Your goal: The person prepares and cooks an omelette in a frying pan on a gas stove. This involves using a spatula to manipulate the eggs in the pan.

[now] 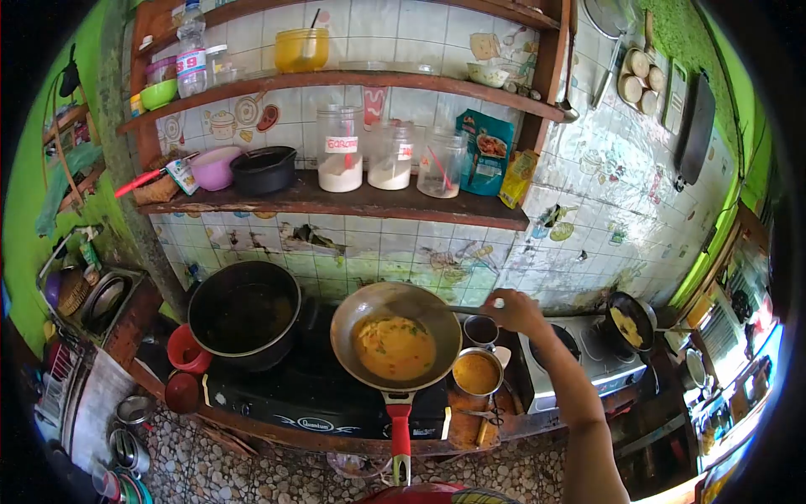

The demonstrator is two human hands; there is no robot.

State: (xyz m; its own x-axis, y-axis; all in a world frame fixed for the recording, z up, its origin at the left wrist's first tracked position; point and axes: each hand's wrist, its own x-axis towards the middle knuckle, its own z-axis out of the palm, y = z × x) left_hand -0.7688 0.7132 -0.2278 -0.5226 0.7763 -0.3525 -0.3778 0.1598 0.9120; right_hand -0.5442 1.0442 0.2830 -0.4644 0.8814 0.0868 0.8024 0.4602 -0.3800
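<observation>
A wide frying pan [438, 312] with a red handle sits on the black stove [327, 407]. In it lies a yellow-orange egg mixture [395, 349] with green bits. My right hand [514, 311], reaching in from the lower right, is closed around the handle end of a dark utensil [464, 310] that extends over the pan's right rim. Just below that hand are a dark cup [481, 330] and a metal bowl of orange-yellow mixture [477, 373]. My left hand does not show.
A large black pot [243, 315] stands left of the pan, beside red cups [188, 349]. At right, a second stove [579, 357] bears a small pan with food [628, 326]. Jars [340, 151] line the wooden shelf [336, 204] above.
</observation>
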